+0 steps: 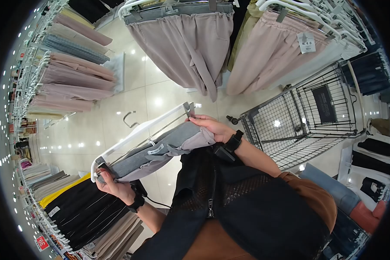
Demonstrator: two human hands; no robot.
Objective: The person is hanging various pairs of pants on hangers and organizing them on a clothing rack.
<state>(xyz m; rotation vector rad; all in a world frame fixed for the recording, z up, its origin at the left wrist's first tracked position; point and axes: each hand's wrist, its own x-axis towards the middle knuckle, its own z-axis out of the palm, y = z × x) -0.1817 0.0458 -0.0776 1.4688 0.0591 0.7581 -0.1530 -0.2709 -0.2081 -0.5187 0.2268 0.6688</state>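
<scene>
A white clip hanger (pixel 136 131) with a metal hook is held slantwise in front of my body. Below its bar are light pink pants (pixel 199 139), their grey inner waistband (pixel 132 165) and a white label turned up. My left hand (pixel 115 187) is closed around the left end, thumb against the clip there. At the other end, my right hand (pixel 211 126) pinches the waistband corner close beside the right clip. Whether each clip grips the fabric is hard to make out. Both wrists wear black bands.
Hanging pink pants (pixel 184 43) fill a rack ahead. An empty wire shopping cart (pixel 299 117) stands to the right. More racks of pants (pixel 73 73) line the left, with black pants (pixel 84 208) at lower left. Glossy tiled floor (pixel 138 93) lies between them.
</scene>
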